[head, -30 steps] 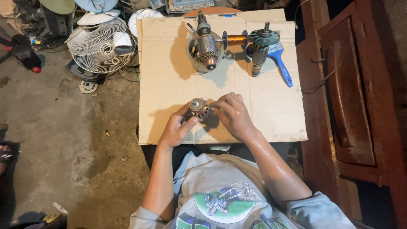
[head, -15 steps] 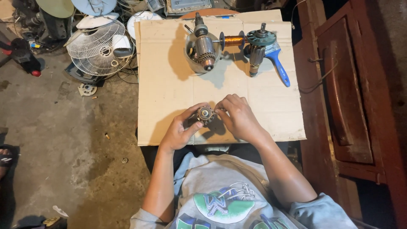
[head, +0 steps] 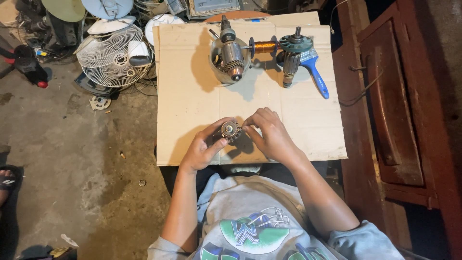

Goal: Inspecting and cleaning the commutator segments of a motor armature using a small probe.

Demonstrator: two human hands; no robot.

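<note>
A small round motor armature (head: 230, 130) with a metal centre is held upright over a sheet of cardboard (head: 192, 101). My left hand (head: 204, 147) grips it from the left and below. My right hand (head: 269, 135) pinches its right side with the fingertips. Both hands sit near the cardboard's front edge, just in front of my body.
At the cardboard's far end stand a metal bowl with an armature in it (head: 230, 58), a spool of copper wire (head: 263, 46), a green-topped rotor (head: 292, 55) and a blue-handled brush (head: 317, 74). A white fan (head: 113, 60) lies on the concrete floor at left. Brown wooden furniture (head: 399, 110) stands at right.
My hands and the armature have kept their place on the cardboard; my fingers have shifted slightly around the part. The view has tilted a little.
</note>
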